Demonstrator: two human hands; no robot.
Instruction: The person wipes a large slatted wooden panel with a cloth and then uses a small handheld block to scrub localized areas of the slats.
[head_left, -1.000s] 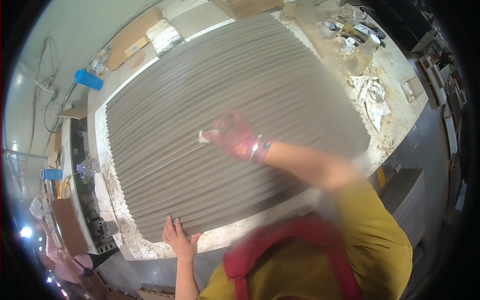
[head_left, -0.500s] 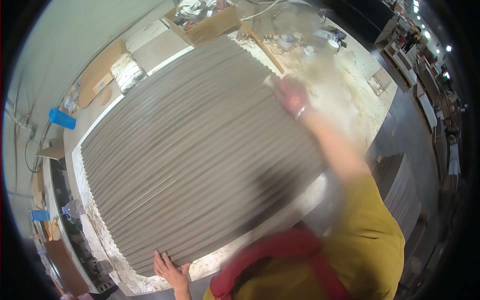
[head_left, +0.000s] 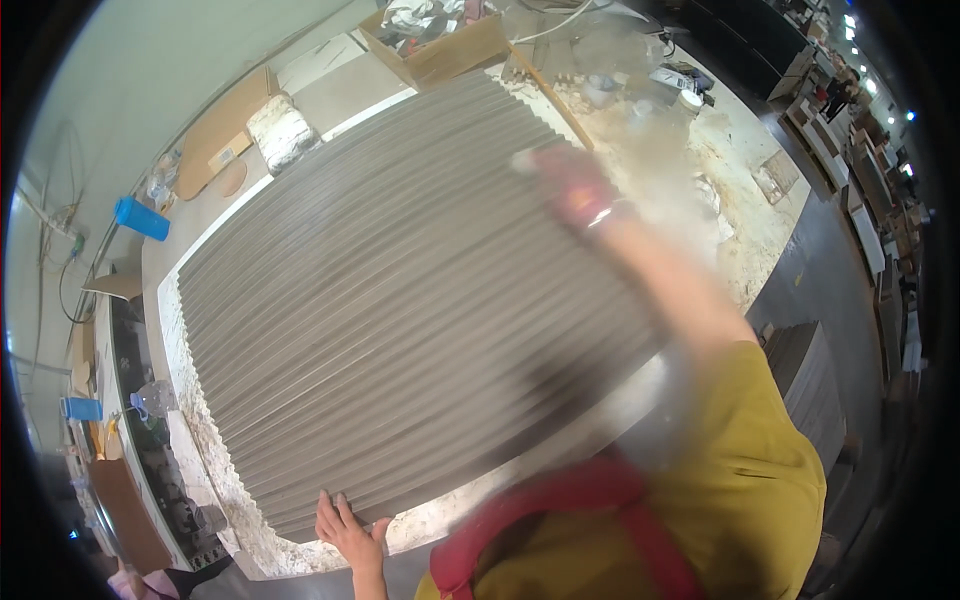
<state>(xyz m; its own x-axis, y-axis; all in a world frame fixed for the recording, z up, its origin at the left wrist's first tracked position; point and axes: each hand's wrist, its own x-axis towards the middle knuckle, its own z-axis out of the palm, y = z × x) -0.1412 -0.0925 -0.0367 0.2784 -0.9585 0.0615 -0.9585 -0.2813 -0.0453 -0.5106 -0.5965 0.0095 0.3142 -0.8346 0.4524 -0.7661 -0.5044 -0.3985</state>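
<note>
A large grey-brown ribbed panel [head_left: 400, 310] lies flat on the dusty worktable, its ridges running lengthwise. My bare left hand [head_left: 348, 530] rests at the panel's near left corner, fingers stretched over the edge and thumb apart. At the panel's far right edge is my right hand [head_left: 578, 188], in a reddish glove and smeared by motion. A small whitish piece [head_left: 524, 161] shows at its fingertips against the ridges; the blur hides what kind it is.
A cardboard box [head_left: 460, 52] of odds and ends stands at the back. Beside the panel lie a wooden stick [head_left: 550, 92] and a white-wrapped block [head_left: 283, 133]. A blue cup [head_left: 141, 218] sits at the left. Stacked boards [head_left: 808, 375] stand at the right, below the table.
My right hand has shifted slightly along the panel's far right edge and stays blurred. My left hand keeps its place at the corner. The whole view has shifted a little.
</note>
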